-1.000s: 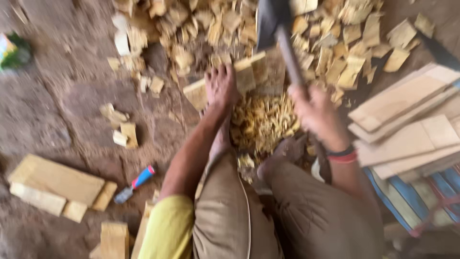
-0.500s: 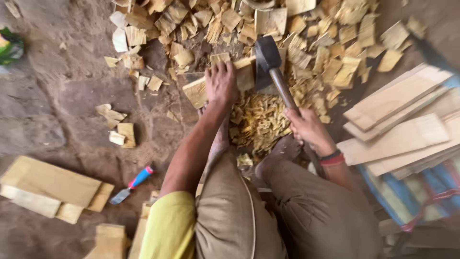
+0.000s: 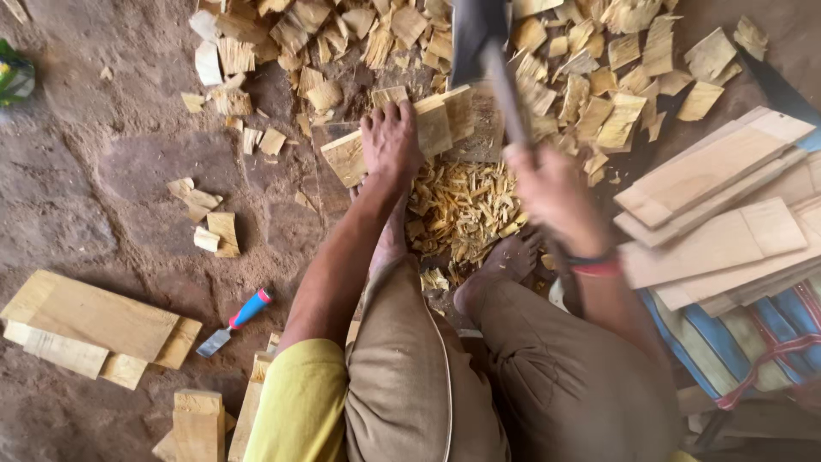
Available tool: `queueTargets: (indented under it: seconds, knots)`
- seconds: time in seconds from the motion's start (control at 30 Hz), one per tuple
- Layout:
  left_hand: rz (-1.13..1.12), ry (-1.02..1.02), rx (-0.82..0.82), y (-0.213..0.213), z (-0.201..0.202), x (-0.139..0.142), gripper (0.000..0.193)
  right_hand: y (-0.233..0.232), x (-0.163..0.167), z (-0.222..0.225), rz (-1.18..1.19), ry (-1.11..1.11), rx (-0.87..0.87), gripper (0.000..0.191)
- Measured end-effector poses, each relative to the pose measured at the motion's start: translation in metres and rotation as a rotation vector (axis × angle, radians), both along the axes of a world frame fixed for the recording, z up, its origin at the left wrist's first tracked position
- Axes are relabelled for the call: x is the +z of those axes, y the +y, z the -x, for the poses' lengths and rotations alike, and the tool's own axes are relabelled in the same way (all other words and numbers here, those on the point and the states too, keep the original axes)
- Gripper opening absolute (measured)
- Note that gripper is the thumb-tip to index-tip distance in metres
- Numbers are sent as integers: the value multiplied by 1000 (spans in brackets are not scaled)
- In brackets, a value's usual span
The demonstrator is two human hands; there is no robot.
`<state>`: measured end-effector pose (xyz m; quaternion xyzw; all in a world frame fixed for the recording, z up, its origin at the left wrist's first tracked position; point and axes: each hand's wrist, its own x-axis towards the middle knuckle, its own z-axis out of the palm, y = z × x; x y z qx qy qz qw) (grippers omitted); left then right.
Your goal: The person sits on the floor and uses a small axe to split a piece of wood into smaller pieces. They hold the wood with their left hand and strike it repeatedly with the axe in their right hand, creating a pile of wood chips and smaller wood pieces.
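Left fingers (image 3: 386,120) curled over the top edge of a slat (image 3: 428,128), pinning it on edge on the chopping spot; left hand (image 3: 392,144) closed on it, thumb side toward the blade. Right fingers (image 3: 534,167) wrapped tight round the handle (image 3: 506,94) of a hatchet (image 3: 475,34), right hand (image 3: 552,192) blurred, head raised above and just right of the slat. Red band at that wrist.

Below the slat, a heap of thin splinters (image 3: 462,210) between two bare feet; one foot (image 3: 505,261) touching the heap's edge. Beyond, a scatter of split chips (image 3: 590,68) on the dirt. To the right, stacked boards (image 3: 718,214) over a striped cloth (image 3: 735,338). To the left, a chisel (image 3: 235,321) with a red and blue grip, well apart, and more offcuts (image 3: 85,321).

Risks, as judged: blade landing close to the left fingertips, since grip and strike line sit just beside each other; slat tipping or twisting under a glancing blow and pulling the hand in; a split piece flying toward the feet; head slipping past the wood toward the toes near the heap.
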<state>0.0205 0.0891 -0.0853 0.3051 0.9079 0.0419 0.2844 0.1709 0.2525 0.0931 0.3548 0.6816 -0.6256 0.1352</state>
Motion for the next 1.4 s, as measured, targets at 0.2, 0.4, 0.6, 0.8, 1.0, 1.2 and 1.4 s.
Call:
queueTargets:
  seconds: [0.2, 0.4, 0.6, 0.8, 1.0, 1.2, 1.4]
  knots:
    - [-52, 11, 10, -8, -5, 9, 77, -12, -21, -17, 87, -147, -112, 24]
    - [-78, 82, 1, -7, -6, 2, 77, 25, 47, 5, -86, 67, -165, 22]
    - [-43, 29, 0, -6, -4, 1, 71, 9, 33, 7, -106, -26, -82, 26]
    - [0, -2, -4, -6, 2, 22, 83, -11, -24, -11, 21, -156, -86, 26]
    - [-9, 49, -27, -6, -6, 9, 83, 20, 25, -11, -20, -12, -196, 21]
    - [-39, 35, 3, -6, -1, -8, 72, 15, 35, 4, -172, 14, -108, 26]
    - [-64, 36, 4, -6, 4, -11, 63, -14, -26, -9, 18, -54, -15, 26]
